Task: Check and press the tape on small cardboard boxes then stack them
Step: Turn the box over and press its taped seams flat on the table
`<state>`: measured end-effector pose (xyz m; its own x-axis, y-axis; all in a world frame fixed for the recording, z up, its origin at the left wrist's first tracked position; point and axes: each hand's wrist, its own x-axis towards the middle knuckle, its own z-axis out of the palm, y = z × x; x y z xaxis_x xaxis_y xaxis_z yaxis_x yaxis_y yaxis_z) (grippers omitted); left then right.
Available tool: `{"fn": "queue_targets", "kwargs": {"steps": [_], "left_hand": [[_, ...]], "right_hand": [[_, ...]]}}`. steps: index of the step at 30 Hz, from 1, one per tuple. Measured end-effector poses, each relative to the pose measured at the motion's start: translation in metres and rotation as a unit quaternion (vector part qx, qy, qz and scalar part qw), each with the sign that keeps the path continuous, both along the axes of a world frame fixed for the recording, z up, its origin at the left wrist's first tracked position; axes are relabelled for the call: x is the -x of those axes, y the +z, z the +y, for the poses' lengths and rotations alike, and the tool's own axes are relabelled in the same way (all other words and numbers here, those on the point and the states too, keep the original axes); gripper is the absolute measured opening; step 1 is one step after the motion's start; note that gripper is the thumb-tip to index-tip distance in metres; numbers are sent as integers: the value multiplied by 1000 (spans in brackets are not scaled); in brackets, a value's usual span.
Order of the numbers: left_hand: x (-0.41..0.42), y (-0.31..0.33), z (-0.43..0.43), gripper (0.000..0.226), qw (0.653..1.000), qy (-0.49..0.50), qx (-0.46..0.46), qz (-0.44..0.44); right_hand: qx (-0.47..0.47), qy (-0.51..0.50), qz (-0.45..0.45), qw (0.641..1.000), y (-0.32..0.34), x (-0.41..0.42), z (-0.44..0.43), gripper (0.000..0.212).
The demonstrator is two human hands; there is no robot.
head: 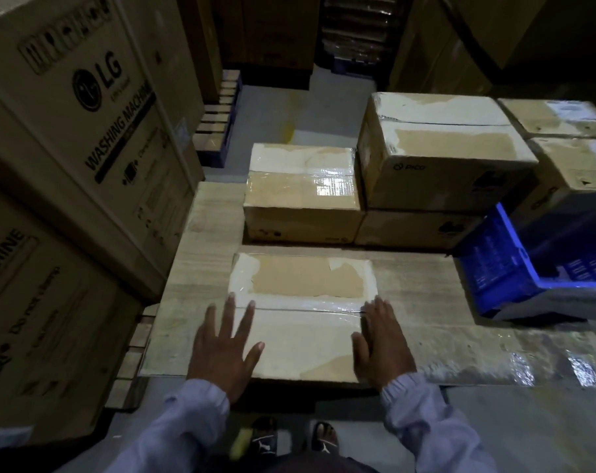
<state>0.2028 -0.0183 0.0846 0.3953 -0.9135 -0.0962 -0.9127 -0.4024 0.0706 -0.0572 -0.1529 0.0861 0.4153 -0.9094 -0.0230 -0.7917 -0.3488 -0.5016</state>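
Small tan cardboard box [307, 278]: sits on the pale wood-grain desk [426, 291], nearest you, with its clear tape seam [307, 307] running across the top between your hands.
Left hand [221, 349]: released, fingers straight and spread, pressing flat on the box's left end.
Right hand [382, 346]: released, fingers straight along the right edge, thumb on top.
Done: at the far side, 1 taped box [300, 192] stands alone beside a stack of 2 [440, 155].
Left: this seam looks mid-press; after that, you probably stack this box.
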Motion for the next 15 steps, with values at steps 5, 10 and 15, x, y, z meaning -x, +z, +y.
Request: {"fn": "queue_targets", "kwargs": {"steps": [5,10,15], "left_hand": [[7,-9,-3,61,992,-124,6,20],[10,-12,-1,61,993,-111,7,36],[7,-13,-5,60,993,-111,-6,43]], "right_hand": [[59,158,50,984,-19,-11,23,65],[68,167,120,976,-24,-15,30,65],[61,163,121,977,-21,-18,30,61]]}}
